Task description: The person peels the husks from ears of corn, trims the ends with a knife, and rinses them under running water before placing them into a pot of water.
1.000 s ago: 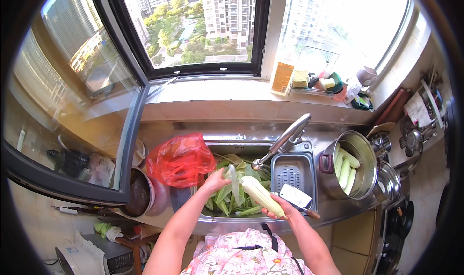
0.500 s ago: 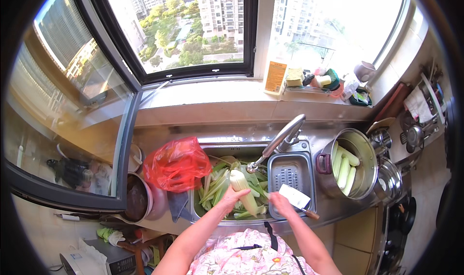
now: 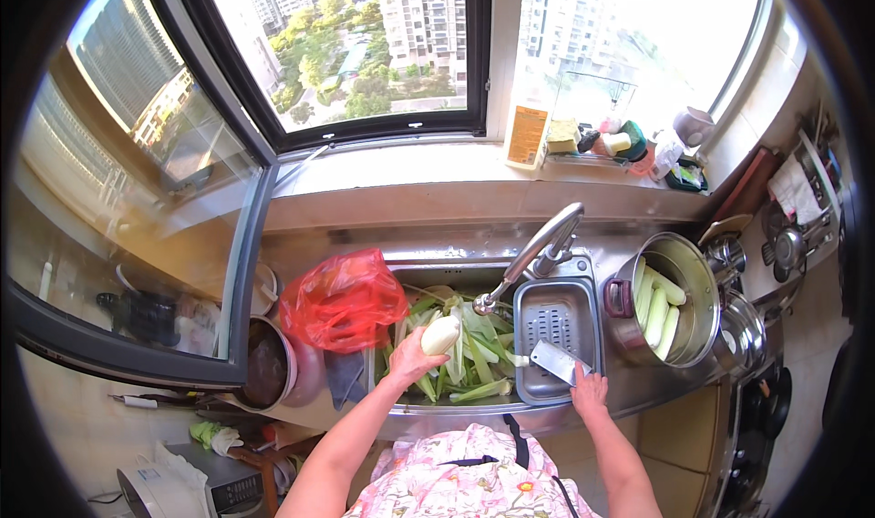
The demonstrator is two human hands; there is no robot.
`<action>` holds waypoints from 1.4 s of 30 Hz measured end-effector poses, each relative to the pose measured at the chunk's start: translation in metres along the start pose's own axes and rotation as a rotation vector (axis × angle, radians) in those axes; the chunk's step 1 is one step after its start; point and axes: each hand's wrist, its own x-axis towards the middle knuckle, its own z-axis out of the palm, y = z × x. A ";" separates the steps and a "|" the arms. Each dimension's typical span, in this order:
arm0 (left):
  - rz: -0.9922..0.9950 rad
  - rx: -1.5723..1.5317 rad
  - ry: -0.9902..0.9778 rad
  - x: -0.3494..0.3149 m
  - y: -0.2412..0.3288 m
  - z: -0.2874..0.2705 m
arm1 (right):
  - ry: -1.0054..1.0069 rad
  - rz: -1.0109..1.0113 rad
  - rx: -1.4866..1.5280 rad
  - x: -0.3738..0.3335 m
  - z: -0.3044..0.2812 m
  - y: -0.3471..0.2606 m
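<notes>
My left hand (image 3: 414, 358) is closed around a pale ear of corn (image 3: 441, 335), held above the sink with its blunt end toward the faucet. Below it, the sink basin (image 3: 370, 372) is heaped with green corn husks (image 3: 469, 363). On the right, my right hand (image 3: 590, 391) is wrapped over the handle of a cleaver (image 3: 558, 362), hiding most of that handle. The cleaver's wide blade lies across the front part of a metal draining tray (image 3: 558, 313). Several peeled ears of corn (image 3: 657, 310) rest in a large steel pot (image 3: 698, 292) farther right.
A curved faucet (image 3: 538, 245) reaches over the sink. A red plastic bag (image 3: 342, 301) sits at the sink's left, beside a bucket (image 3: 266, 363). The open window sash (image 3: 248, 272) juts in at left. Metal bowls (image 3: 743, 328) stand beyond the pot; sponges (image 3: 563, 136) line the sill.
My right hand has moved from beside the husks rightward onto the cleaver's handle, and the cleaver has shifted. The ear of corn in my left hand has been raised and tilted.
</notes>
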 end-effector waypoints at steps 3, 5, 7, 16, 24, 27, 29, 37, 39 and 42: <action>-0.072 0.050 -0.001 -0.006 0.002 -0.007 | 0.033 -0.007 0.029 -0.001 0.009 0.007; -0.091 0.078 0.014 -0.011 -0.005 -0.011 | 0.096 0.005 0.208 -0.015 -0.014 0.007; -0.066 0.119 0.033 -0.014 -0.017 -0.013 | 0.141 -0.029 0.291 -0.038 -0.059 -0.008; -0.069 0.256 0.021 -0.019 -0.029 -0.011 | 0.435 -0.440 0.644 -0.033 -0.158 -0.183; -0.099 0.238 -0.035 -0.030 -0.024 -0.026 | 0.530 -0.514 0.576 -0.002 -0.117 -0.225; -0.043 0.234 -0.048 -0.042 -0.014 -0.017 | 0.139 -0.367 0.306 0.027 -0.060 -0.219; -0.023 0.194 -0.020 -0.049 0.004 -0.017 | 0.060 -0.312 0.323 0.025 -0.048 -0.214; -0.129 0.165 -0.003 -0.046 -0.023 -0.032 | 0.622 -0.394 0.798 -0.026 -0.164 -0.223; -0.142 0.177 -0.012 -0.044 -0.021 -0.035 | 0.655 -0.436 0.838 -0.025 -0.153 -0.229; -0.075 0.118 -0.029 -0.044 -0.011 -0.035 | 0.363 -0.403 0.545 -0.006 -0.092 -0.226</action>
